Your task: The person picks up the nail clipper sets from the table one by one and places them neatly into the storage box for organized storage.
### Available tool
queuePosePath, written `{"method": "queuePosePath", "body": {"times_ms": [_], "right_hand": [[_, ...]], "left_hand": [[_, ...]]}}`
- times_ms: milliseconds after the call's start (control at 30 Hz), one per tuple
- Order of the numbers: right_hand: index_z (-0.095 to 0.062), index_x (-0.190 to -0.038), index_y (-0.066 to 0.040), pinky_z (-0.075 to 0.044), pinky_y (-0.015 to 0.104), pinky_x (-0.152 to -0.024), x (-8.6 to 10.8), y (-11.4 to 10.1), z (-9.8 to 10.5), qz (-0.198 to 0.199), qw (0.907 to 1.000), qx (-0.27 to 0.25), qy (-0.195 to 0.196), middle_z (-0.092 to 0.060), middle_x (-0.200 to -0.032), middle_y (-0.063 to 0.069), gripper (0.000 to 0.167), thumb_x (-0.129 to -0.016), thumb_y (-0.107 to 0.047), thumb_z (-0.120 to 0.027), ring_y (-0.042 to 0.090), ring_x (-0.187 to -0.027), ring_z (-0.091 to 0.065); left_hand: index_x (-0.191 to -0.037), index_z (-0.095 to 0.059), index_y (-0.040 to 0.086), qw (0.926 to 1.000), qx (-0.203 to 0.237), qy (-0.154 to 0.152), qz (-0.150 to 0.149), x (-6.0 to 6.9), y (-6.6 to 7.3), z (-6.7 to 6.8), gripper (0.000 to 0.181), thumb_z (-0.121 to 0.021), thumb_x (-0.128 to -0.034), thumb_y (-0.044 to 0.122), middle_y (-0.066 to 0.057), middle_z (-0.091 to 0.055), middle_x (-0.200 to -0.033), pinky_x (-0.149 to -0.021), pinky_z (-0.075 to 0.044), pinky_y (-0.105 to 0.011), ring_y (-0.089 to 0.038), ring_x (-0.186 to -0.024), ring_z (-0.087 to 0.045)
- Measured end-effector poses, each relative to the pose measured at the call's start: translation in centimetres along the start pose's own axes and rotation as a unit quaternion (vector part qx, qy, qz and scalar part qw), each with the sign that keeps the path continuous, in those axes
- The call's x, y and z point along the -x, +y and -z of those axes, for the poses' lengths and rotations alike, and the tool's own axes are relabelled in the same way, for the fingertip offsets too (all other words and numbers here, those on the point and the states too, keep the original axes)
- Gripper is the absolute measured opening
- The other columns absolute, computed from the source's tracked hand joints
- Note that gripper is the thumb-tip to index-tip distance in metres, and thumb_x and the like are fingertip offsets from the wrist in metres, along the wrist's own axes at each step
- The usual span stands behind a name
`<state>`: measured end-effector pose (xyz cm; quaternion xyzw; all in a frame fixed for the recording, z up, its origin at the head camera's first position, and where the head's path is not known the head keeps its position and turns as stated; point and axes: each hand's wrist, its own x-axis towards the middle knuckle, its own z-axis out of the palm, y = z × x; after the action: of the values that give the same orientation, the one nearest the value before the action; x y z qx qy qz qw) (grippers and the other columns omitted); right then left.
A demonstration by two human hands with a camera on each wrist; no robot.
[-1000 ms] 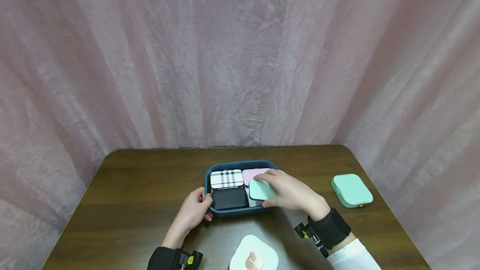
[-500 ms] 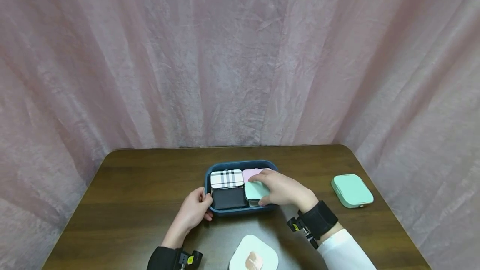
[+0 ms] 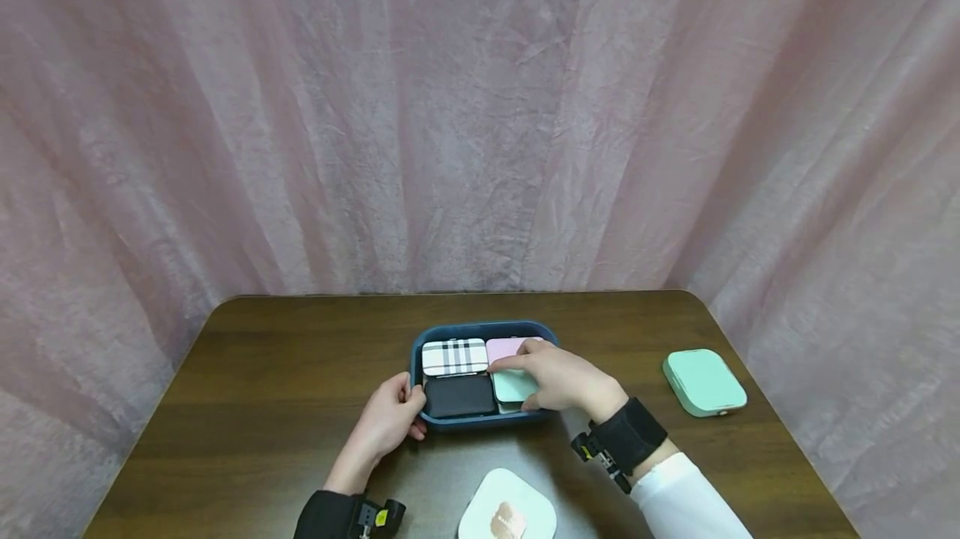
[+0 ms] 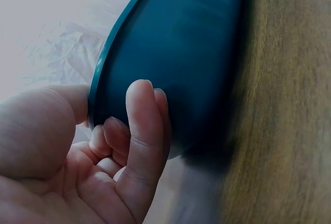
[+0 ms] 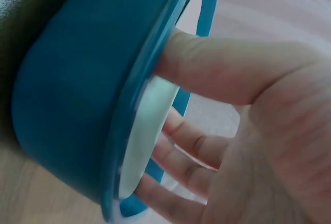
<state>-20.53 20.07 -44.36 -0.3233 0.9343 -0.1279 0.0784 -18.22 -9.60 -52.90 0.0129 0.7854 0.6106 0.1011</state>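
Observation:
A dark blue oval basket (image 3: 480, 328) stands on the table with small flat cases packed inside. Its back row shows a plaid case (image 3: 453, 357) and a pink case (image 3: 504, 347); in front lie a black case (image 3: 460, 396) and a mint-green case (image 3: 513, 386). My left hand (image 3: 390, 416) grips the basket's left front rim, thumb on the rim and fingers against the outer wall (image 4: 176, 43). At the right front corner, my right hand (image 3: 562, 378) holds the mint-green case by its edges, thumb at the near side. Part of that case is hidden by the fingers.
Another mint-green case (image 3: 705, 382) lies near the table's right edge. A white rounded-square case (image 3: 491, 496) with a beige patch rests at the front, cut off by the frame. Pink curtains (image 3: 480, 122) hang behind the brown table (image 3: 300, 356).
My right hand has moved left with the mint-green case, which now sits flatter beside the black case. The left hand has kept its grip on the rim.

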Motion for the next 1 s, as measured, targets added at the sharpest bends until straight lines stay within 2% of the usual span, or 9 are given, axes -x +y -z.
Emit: {"method": "queuePosePath", "body": {"times_ms": [167,433,533,667,800,900,1000], "right_hand": [[-0.073,-0.137,-0.027,-0.055,0.042,-0.086,-0.2,-0.5,0.0,-0.011,0.9999,0.011,-0.006,-0.063,-0.122,0.011,0.07,-0.074,-0.009,-0.097,0.028,-0.111,-0.059],[-0.074,-0.139,-0.029,-0.057,0.044,-0.091,-0.4,-1.2,-0.2,-0.041,0.998,0.045,-0.019,-0.065,-0.125,0.01,0.073,-0.073,-0.01,-0.099,0.026,-0.114,-0.061],[-0.075,-0.138,-0.032,-0.059,0.044,-0.088,-0.5,-1.2,-0.4,-0.047,0.9971,0.058,-0.014,-0.066,-0.124,0.01,0.073,-0.072,-0.011,-0.1,0.025,-0.114,-0.062],[-0.076,-0.137,-0.031,-0.058,0.039,-0.083,-0.6,-0.9,-0.4,-0.034,0.9978,0.056,-0.008,-0.066,-0.12,0.01,0.073,-0.071,-0.012,-0.101,0.024,-0.11,-0.061],[-0.074,-0.14,-0.03,-0.055,0.034,-0.082,-0.4,-0.5,-0.3,-0.024,0.9988,0.038,-0.019,-0.063,-0.115,0.006,0.071,-0.075,-0.013,-0.098,0.023,-0.107,-0.058],[-0.072,-0.142,-0.031,-0.053,0.034,-0.084,-0.3,-0.3,-0.3,-0.022,0.9988,0.034,-0.028,-0.06,-0.111,0.003,0.062,-0.085,-0.021,-0.092,0.022,-0.104,-0.056],[-0.072,-0.142,-0.031,-0.052,0.033,-0.08,-0.3,-0.4,-0.6,-0.026,0.999,0.031,-0.02,-0.058,-0.107,0.001,0.054,-0.09,-0.027,-0.087,0.021,-0.101,-0.055]], "left_hand": [[-0.085,-0.049,0.005,1.0,-0.001,0.001,0.0,-0.1,-0.3,-0.1,0.023,-0.059,-0.1052,0.011,-0.014,-0.057,-0.079,-0.058,-0.062,-0.039,-0.025,-0.061,-0.068],[-0.085,-0.049,0.005,1.0,0.001,0.0,0.001,-0.2,-0.4,-0.1,0.023,-0.058,-0.1057,0.011,-0.014,-0.057,-0.079,-0.058,-0.062,-0.039,-0.025,-0.062,-0.068],[-0.085,-0.05,0.005,1.0,0.0,0.002,0.002,-0.2,-0.3,0.0,0.023,-0.058,-0.1059,0.011,-0.014,-0.057,-0.079,-0.059,-0.062,-0.039,-0.025,-0.062,-0.068],[-0.086,-0.05,0.005,1.0,-0.001,0.005,0.003,-0.2,-0.2,0.0,0.023,-0.059,-0.1058,0.011,-0.013,-0.057,-0.079,-0.059,-0.062,-0.038,-0.025,-0.062,-0.068],[-0.086,-0.05,0.005,1.0,-0.002,0.003,0.002,-0.2,-0.2,0.0,0.023,-0.059,-0.1058,0.012,-0.013,-0.057,-0.079,-0.059,-0.062,-0.038,-0.025,-0.062,-0.068],[-0.086,-0.05,0.005,1.0,-0.004,0.001,0.001,-0.2,-0.2,0.0,0.023,-0.059,-0.1056,0.012,-0.013,-0.058,-0.079,-0.059,-0.062,-0.039,-0.025,-0.061,-0.068],[-0.085,-0.05,0.006,1.0,-0.005,0.001,0.001,-0.2,-0.3,0.0,0.023,-0.059,-0.1057,0.012,-0.013,-0.058,-0.079,-0.059,-0.062,-0.039,-0.025,-0.061,-0.068]]}}
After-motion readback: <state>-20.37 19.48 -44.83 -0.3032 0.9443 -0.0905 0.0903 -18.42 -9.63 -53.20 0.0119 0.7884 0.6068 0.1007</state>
